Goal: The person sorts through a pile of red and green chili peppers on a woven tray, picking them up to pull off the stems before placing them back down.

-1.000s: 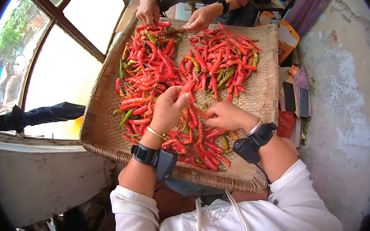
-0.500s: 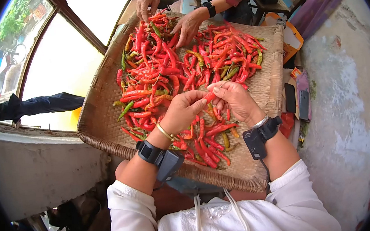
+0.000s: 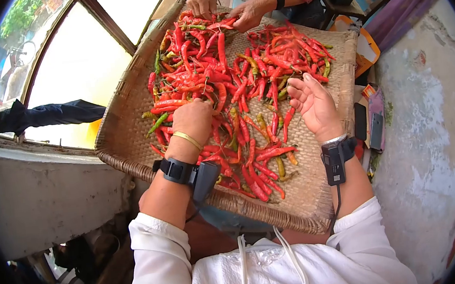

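Red chili peppers (image 3: 199,79), mixed with some green and orange ones, lie heaped in a large woven basket tray (image 3: 324,176). My left hand (image 3: 193,124) rests on the left part of the heap, back upward and fingers curled down; its fingertips and whatever they grip are hidden. My right hand (image 3: 316,109) hovers at the right side of the tray, palm turned up, fingers apart and loosely bent, holding nothing. Beneath and left of it lie loose chilies (image 3: 288,121). A smaller scatter of chilies (image 3: 258,180) lies nearer the tray's front edge.
Across the tray, another person's two hands (image 3: 251,14) handle chilies at the far end. A folded dark umbrella (image 3: 60,114) lies along the window ledge at left. A phone (image 3: 376,127) and bags stand right of the tray, before a worn wall (image 3: 430,139).
My hands have parted from the chili they held together. The left moved left onto the heap; the right moved right and opened. The other person's hands shifted closer together.
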`<control>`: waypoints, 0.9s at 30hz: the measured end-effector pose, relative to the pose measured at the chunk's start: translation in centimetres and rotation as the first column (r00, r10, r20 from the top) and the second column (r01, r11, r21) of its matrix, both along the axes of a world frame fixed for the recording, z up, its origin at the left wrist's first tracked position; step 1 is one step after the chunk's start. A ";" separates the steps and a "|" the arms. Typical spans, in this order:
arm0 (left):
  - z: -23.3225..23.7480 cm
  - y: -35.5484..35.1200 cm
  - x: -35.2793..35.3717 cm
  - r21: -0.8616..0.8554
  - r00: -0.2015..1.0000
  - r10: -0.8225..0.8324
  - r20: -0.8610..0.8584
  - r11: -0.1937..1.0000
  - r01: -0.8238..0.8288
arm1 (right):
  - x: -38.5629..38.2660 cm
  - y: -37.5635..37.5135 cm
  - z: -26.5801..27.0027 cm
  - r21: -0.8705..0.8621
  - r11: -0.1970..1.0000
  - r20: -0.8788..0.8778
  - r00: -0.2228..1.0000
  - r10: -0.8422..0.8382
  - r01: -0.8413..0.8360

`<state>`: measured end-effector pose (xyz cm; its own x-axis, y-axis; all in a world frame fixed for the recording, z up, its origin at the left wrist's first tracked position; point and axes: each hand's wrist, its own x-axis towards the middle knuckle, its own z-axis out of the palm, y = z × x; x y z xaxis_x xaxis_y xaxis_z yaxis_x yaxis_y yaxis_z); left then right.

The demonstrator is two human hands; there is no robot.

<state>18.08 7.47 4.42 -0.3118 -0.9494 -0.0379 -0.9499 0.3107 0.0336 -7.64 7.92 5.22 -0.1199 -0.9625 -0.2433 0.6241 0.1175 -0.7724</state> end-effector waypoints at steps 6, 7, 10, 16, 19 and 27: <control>0.6 -0.2 -0.5 0.048 0.995 0.020 0.094 0.999 -0.024 | 1.7 1.2 -0.2 0.150 0.844 -0.205 0.819 0.537 -0.516; 1.0 -0.1 -0.6 0.023 0.997 -0.021 -0.071 0.999 0.023 | 2.2 1.4 0.3 0.180 0.834 -0.290 0.782 0.551 -0.521; 1.9 0.2 -1.2 0.055 0.913 -0.100 -0.397 0.990 0.133 | 3.4 2.0 -0.6 0.111 0.839 -0.663 0.589 0.462 -0.533; 2.0 0.8 -2.5 0.256 0.683 -0.066 -0.727 0.897 0.360 | 3.9 2.7 -0.7 0.095 0.727 -0.780 0.403 0.479 -0.680; 1.5 0.7 -2.4 0.225 0.670 -0.101 -0.735 0.896 0.382 | 3.7 2.7 -0.5 0.192 0.649 -0.748 0.319 0.582 -0.736; 0.2 0.0 -1.1 0.100 0.950 -0.110 -0.291 0.984 0.145 | 0.9 0.6 1.6 0.107 0.975 -0.328 0.919 0.218 -0.193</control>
